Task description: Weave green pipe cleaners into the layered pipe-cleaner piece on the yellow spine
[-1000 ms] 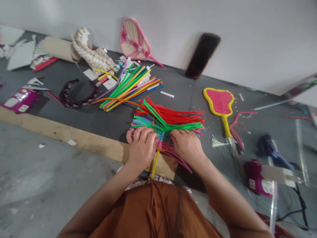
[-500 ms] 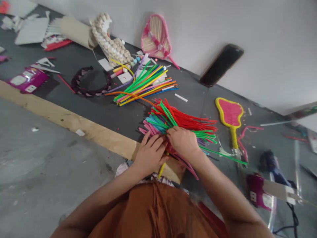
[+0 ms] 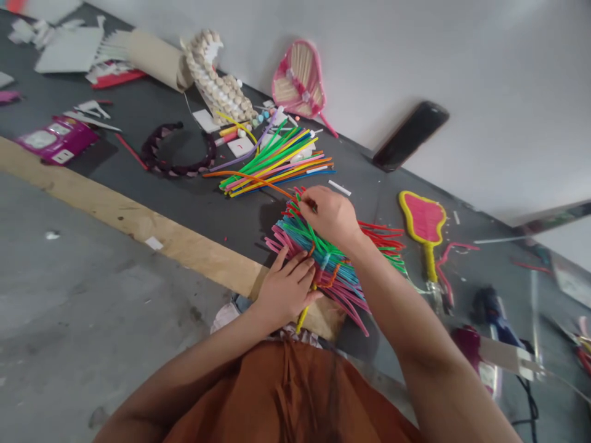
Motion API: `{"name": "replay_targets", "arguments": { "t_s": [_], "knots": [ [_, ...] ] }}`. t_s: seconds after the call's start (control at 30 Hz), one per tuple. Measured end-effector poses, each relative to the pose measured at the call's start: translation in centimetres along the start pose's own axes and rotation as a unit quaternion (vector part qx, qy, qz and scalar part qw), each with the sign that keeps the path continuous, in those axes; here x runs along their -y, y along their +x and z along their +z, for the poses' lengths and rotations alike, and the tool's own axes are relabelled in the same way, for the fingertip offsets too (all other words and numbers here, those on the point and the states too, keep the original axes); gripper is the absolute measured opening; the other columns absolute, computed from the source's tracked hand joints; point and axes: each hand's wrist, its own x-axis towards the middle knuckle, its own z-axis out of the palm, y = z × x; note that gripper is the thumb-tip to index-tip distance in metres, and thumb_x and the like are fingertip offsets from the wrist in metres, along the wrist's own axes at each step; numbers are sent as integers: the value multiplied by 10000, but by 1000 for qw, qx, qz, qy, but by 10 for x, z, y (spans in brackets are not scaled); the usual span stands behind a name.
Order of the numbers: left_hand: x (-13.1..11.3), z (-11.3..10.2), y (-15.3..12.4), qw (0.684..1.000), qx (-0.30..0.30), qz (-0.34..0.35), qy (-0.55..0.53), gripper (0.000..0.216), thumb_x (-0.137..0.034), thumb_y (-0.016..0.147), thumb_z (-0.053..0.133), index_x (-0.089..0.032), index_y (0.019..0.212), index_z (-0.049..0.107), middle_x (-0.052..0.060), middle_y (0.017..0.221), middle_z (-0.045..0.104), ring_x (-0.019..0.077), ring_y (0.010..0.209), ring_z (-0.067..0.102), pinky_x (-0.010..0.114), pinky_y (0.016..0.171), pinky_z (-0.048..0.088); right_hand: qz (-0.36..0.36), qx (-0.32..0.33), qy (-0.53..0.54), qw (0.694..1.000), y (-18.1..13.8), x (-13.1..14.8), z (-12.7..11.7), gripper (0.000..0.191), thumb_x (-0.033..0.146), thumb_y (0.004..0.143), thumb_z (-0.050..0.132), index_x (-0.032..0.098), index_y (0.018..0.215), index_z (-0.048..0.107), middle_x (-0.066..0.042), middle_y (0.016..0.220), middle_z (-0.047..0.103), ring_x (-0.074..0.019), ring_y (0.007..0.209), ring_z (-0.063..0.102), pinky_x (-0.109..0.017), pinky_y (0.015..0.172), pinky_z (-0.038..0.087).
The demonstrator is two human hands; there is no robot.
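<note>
While the left hand (image 3: pixel 289 289) rests flat with fingers spread across the pink stems, a person in a brown top (image 3: pixel 286 394) brings the right hand (image 3: pixel 329 215) over the far side of a bundle of fuzzy craft stems (image 3: pixel 292 229) on a dark gray counter (image 3: pixel 231 221). The right hand's thumb and fingers are curled together at the upper left ends of green stems; whether they grip one cannot be told from this angle. The bundle lies near the counter's front edge, directly before the person, its red, green, blue and pink lengths fanning out on both sides of the middle. An orange twisted stem (image 3: pixel 342 269) crosses its near part, and a yellow stem (image 3: pixel 302 320) points from it toward the person.

Just beyond lies a loose pile of multicolored stems (image 3: pixel 272 161), with a dark headband (image 3: pixel 178 167) to its left. A pink fan-shaped piece (image 3: pixel 299 80) and a phone (image 3: pixel 410 136) lean against the wall (image 3: pixel 484 80). To the right of the bundle, a pink paddle with a yellow rim (image 3: pixel 423 216) lies flat.
</note>
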Motion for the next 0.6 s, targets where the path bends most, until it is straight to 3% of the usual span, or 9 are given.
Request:
{"name": "replay_targets", "arguments": {
  "t_s": [0.13,0.23,0.33,0.4,0.47,0.6],
  "knots": [
    [1,-5,3,1000,6,1,-12,386,-466,908,582,-157,1121,672,87,1225,687,252,1229,564,514,1193,191,-22,-40,73,996,-8,-1,-22,208,280,896,520,184,992,678,-52,937,696,-160,790,592,-271,701,418],
    [4,-14,12,999,-6,-14,-33,270,-387,941,551,-195,1097,662,52,1168,708,217,1150,604,489,1162,213,-2,-61,153,986,-52,-9,-47,252,333,920,493,190,1040,661,-43,907,697,-148,761,601,-263,701,451],
    [14,-27,28,998,-21,-45,-26,151,-292,955,527,-237,1011,657,18,1048,724,193,991,633,460,1034,316,98,-32,172,980,-109,-24,-62,255,371,928,474,203,894,664,-15,751,659,-122,637,566,-238,614,445],
    [24,-34,41,996,-17,-86,3,116,-279,935,548,-232,987,641,31,977,715,224,934,620,455,929,354,143,36,199,969,-142,-40,-61,281,423,907,488,204,851,654,-3,660,625,-126,582,551,-241,559,439],
    [34,-39,54,989,-21,-144,27,201,-295,905,586,-200,1080,607,66,967,700,264,938,604,454,879,366,192,45,197,960,-166,-59,-52,292,445,894,480,208,854,648,-2,640,622,-139,570,557,-259,556,446],
    [49,-41,71,975,-30,-217,36,404,-356,894,591,-158,1242,534,91,971,686,298,958,591,444,851,385,298,-82,147,939,-189,-91,-28,323,455,850,519,193,1001,630,-54,826,689,-172,681,621,-305,639,485]
  ]
}}
